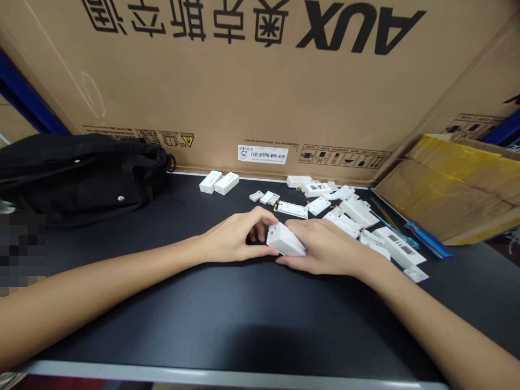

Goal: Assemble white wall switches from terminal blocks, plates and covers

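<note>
Two hands share one white plastic housing above the black tabletop, just right of the middle of the view. Its long axis slants from upper left to lower right. The left hand is curled closed against the upper-left end, while the right hand grips the other end, its thumb along the near edge. Neither hand is nearer; the housing touches both. Loose white plastic parts lie just beyond the right hand, towards a cardboard carton.
</note>
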Available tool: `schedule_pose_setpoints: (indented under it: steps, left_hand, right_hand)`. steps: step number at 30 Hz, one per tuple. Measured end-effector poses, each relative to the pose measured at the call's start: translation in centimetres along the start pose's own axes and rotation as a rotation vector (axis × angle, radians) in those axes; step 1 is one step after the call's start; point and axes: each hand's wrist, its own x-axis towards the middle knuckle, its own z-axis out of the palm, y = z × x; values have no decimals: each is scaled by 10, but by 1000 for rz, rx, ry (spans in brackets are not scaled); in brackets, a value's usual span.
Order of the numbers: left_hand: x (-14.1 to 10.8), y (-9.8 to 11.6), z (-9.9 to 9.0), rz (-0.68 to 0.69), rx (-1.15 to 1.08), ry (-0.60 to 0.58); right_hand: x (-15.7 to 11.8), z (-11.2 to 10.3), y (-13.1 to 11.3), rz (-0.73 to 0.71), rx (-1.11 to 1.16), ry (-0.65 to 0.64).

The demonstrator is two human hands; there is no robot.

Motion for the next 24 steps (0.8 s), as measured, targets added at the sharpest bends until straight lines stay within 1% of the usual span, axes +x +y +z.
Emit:
schedule_pose_setpoints:
  steps: [8, 12, 17, 21, 24]
  left_hand:
    - [1, 3, -1, 18, 27, 23]
    - [0, 2, -1, 7, 40, 28]
    - [0, -2, 2, -15, -24, 21]
    - [-1, -4, 3, -12, -96, 68]
    - [-2, -4, 4, 30, -92, 113]
  right_hand:
    - [1, 0, 0, 6, 16, 8]
    - [1, -1, 1, 22, -15, 19]
    - [2, 1, 2, 29, -64, 50]
    - [2, 2, 2, 28, -53, 42]
    - [3, 2, 1, 32, -30, 33]
